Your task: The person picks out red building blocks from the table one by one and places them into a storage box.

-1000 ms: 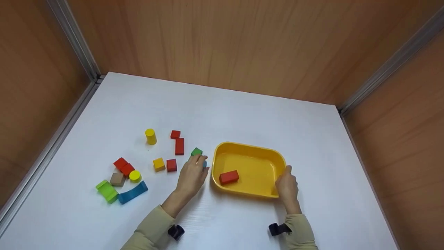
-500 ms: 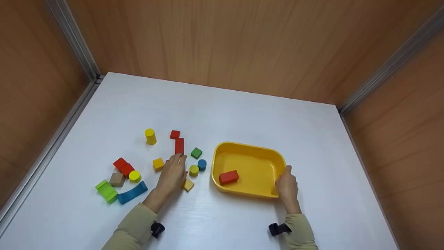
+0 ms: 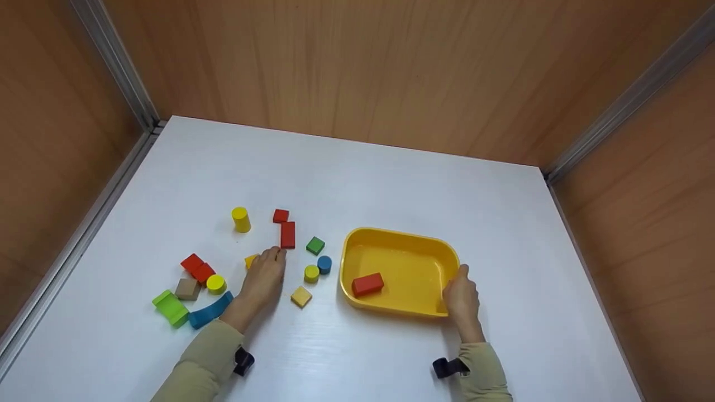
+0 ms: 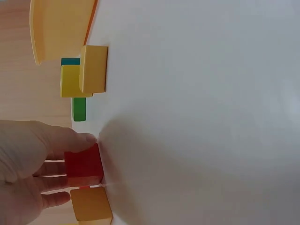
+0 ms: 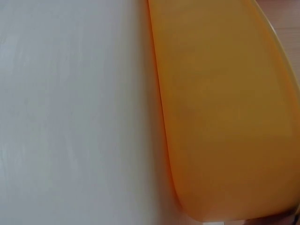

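My left hand (image 3: pixel 262 278) is over the table left of the tray. In the left wrist view its thumb and fingers pinch a red cube (image 4: pixel 83 165), which the hand hides in the head view. Right beside that cube sits an orange-yellow cube (image 4: pixel 92 205), partly covered by the hand from above. My right hand (image 3: pixel 462 300) grips the right end of a yellow plastic tray (image 3: pixel 413 274). One red block (image 3: pixel 367 285) lies inside the tray at its left. The right wrist view is mostly filled by the tray's side, with the hand barely showing.
Between left hand and tray lie a green block (image 3: pixel 315 245), a blue cylinder (image 3: pixel 324 264), a yellow cylinder (image 3: pixel 311 273) and a pale yellow block (image 3: pixel 301 297). Red blocks (image 3: pixel 287 235) and a tall yellow cylinder (image 3: pixel 241 220) lie farther back. A blue arch (image 3: pixel 209 312) is among several blocks leftward.
My left hand has moved left, away from the blue and yellow cylinders beside the tray, to the red cube. My right hand and the tray have stayed in place.
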The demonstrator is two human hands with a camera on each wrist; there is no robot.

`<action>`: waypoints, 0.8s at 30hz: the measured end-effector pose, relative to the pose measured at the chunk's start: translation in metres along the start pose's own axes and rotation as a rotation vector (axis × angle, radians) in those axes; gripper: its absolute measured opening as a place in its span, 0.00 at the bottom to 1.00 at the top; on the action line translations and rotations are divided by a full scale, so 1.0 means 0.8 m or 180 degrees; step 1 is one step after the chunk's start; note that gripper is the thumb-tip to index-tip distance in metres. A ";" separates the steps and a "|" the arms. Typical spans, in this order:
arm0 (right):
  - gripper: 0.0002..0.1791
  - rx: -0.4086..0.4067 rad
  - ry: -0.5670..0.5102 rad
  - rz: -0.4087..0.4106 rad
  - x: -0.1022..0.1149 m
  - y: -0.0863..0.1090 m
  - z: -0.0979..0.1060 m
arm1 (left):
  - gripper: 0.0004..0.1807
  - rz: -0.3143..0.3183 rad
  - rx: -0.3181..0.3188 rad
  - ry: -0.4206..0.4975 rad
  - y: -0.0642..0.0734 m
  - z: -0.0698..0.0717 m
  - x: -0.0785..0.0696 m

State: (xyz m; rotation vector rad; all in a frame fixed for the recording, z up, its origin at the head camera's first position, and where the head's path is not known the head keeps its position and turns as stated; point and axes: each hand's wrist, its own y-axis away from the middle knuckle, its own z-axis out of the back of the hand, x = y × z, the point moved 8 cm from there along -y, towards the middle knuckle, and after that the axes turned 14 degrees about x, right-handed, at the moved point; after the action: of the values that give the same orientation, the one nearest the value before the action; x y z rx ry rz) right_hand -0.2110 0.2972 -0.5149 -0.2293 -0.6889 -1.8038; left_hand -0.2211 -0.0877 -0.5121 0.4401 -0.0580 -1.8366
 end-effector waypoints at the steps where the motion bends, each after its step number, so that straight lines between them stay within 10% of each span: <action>1: 0.14 -0.0001 0.0002 -0.0003 0.000 0.000 0.000 | 0.28 0.0000 0.0013 -0.0047 -0.001 0.000 0.001; 13: 0.14 -0.0018 -0.0010 0.0064 0.001 0.001 0.000 | 0.16 -0.0044 -0.0214 -0.0364 -0.006 0.009 -0.001; 24: 0.16 0.0034 -0.0025 0.0001 0.000 0.000 0.000 | 0.16 0.0067 -0.0016 0.0386 -0.004 0.015 -0.007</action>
State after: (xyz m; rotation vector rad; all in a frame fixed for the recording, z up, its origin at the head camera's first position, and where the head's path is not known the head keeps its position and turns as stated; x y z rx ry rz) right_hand -0.2106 0.2970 -0.5151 -0.2294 -0.7038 -1.7993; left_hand -0.2269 -0.0836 -0.5004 0.5445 0.0250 -1.7854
